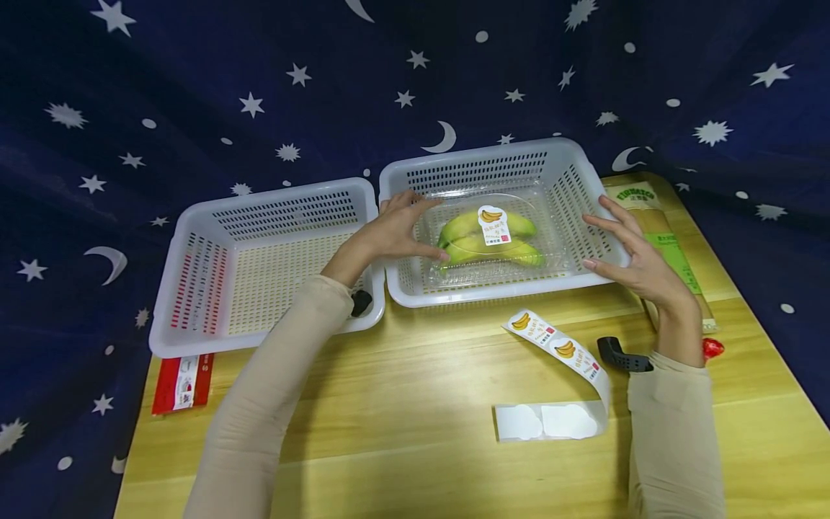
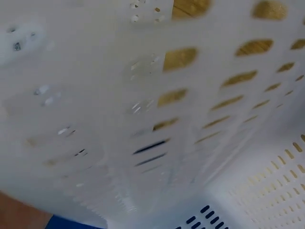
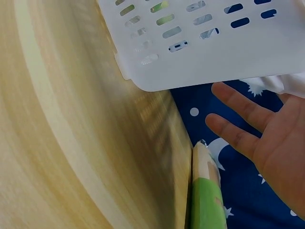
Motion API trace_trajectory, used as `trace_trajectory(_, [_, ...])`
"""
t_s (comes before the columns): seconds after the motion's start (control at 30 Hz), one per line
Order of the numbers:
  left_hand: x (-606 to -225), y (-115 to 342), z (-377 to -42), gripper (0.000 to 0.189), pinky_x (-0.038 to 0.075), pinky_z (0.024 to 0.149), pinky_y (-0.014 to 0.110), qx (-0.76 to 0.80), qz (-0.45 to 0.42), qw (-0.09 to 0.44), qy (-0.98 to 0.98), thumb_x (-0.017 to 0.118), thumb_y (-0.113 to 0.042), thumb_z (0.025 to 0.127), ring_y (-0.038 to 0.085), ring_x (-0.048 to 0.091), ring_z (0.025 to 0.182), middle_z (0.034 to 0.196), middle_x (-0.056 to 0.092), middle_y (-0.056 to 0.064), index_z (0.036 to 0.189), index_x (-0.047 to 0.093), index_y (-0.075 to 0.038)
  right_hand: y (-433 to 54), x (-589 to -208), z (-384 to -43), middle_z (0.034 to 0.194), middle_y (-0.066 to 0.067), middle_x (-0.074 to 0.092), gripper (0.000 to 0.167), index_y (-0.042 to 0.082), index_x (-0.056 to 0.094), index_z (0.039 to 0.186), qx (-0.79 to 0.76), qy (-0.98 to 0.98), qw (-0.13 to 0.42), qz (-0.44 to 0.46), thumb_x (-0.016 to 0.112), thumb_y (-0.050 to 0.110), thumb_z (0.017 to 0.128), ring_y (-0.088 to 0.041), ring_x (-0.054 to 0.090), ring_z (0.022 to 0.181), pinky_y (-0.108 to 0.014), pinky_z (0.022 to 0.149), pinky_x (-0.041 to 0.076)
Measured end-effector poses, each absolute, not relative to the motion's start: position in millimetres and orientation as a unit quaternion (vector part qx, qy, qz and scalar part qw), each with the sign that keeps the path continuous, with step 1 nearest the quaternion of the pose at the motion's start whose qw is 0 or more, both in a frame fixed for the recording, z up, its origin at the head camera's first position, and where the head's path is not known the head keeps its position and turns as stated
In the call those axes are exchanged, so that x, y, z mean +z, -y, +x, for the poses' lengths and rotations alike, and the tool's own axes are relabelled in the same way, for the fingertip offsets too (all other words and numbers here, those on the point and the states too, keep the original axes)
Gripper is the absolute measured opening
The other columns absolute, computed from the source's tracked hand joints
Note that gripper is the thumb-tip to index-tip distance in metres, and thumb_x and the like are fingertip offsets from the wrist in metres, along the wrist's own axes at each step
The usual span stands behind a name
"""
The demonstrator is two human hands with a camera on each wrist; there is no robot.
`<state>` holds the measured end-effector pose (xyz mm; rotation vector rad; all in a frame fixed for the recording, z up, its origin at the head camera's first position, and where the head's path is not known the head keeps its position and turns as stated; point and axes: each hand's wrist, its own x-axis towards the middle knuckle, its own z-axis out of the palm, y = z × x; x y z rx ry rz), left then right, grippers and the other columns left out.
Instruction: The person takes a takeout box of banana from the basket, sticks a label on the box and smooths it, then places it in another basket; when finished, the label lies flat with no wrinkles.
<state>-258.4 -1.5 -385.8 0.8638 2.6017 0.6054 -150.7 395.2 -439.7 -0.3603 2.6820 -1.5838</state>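
Green-yellow bananas [image 1: 462, 251] lie in a clear plastic box [image 1: 551, 249] with a banana label [image 1: 494, 225] on its lid. That box sits inside the right white basket [image 1: 493, 290]. My left hand [image 1: 398, 229] reaches over this basket's left rim, thumb and fingers spread at the box's left side; whether they touch it I cannot tell. At the right rim, my right hand [image 1: 648, 265] has its fingers extended and apart, holding nothing. The right wrist view shows the fingers [image 3: 238, 138] beside the basket wall [image 3: 200, 76]. Basket mesh fills the left wrist view.
Left of it stands another white perforated basket [image 1: 272, 192], partly over a red packet [image 1: 184, 386]. A curling strip of banana stickers [image 1: 551, 420] lies on the wooden table [image 1: 415, 432]. A green-and-tan package [image 1: 674, 252] and a small red object [image 1: 712, 349] are at right.
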Motion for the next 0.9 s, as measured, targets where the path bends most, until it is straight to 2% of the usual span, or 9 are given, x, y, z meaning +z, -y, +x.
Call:
trace_trajectory(0.13, [-375.8,9.8,-250.8,0.105,0.019,0.115,0.062,0.247,0.295,0.15,-0.911,0.077,-0.064,0.071,0.034,0.025,0.144,0.158,0.025,0.012,0.155,0.027,-0.029,-395.2,-439.3,-151.4,0.165,0.005,0.01,0.073,0.005,0.044,0.146,-0.502,-0.857,0.006,-0.115,0.071,-0.008,0.08,-0.007,0.009,0.147,-0.011,0.104,0.023])
trace_trajectory(0.27, [-358.1,24.9,-238.2,0.094,0.008,0.117,0.066,0.244,0.315,0.119,-0.91,0.074,-0.062,0.076,0.028,0.022,0.147,0.158,0.026,0.01,0.153,0.032,-0.028,-395.1,-437.8,-150.5,0.165,0.006,0.008,0.072,0.005,0.043,0.146,-0.501,-0.858,0.008,-0.114,0.07,-0.008,0.08,-0.008,0.01,0.146,-0.008,0.102,0.024])
trace_trajectory(0.53, [-336.7,78.4,-190.6,0.08,0.016,0.116,0.059,0.256,0.315,0.074,-0.911,0.072,-0.052,0.084,0.031,0.027,0.144,0.154,0.034,0.01,0.151,0.039,-0.022,-393.4,-435.9,-149.5,0.165,0.005,0.009,0.071,0.005,0.044,0.146,-0.503,-0.856,0.004,-0.121,0.069,-0.008,0.081,-0.008,0.012,0.145,-0.006,0.099,0.026])
trace_trajectory(0.8, [-356.0,107.1,-141.3,0.077,0.013,0.116,0.065,0.269,0.293,0.077,-0.914,0.071,-0.05,0.086,0.027,0.029,0.145,0.155,0.034,0.007,0.15,0.039,-0.021,-393.2,-436.1,-148.3,0.164,0.004,0.009,0.071,0.006,0.044,0.146,-0.505,-0.854,0.002,-0.12,0.068,-0.008,0.081,-0.008,0.014,0.144,-0.005,0.097,0.028])
trace_trajectory(0.9, [-361.5,111.6,-128.9,0.076,0.017,0.116,0.062,0.277,0.293,0.07,-0.913,0.071,-0.049,0.086,0.027,0.029,0.145,0.155,0.034,0.007,0.15,0.04,-0.02,-392.8,-436.6,-148.1,0.164,0.005,0.009,0.071,0.007,0.044,0.147,-0.507,-0.854,0.003,-0.119,0.068,-0.008,0.081,-0.009,0.014,0.144,-0.005,0.098,0.027])
